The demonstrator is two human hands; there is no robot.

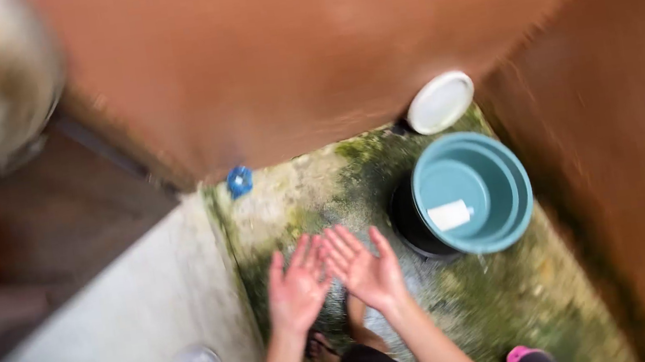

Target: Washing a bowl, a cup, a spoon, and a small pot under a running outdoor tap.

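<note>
Both hands, left hand (pixel 296 286) and right hand (pixel 367 269), hover palms-up with each grip wide and holding nothing, side by side above the mossy floor (pixel 520 296), near the teal basin (pixel 505 182) with a white bar (pixel 450 215) inside.

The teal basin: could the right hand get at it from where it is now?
Probably yes. The right hand is open, palm up and empty, just left of the teal basin, and only bare mossy floor shows between them.
</note>
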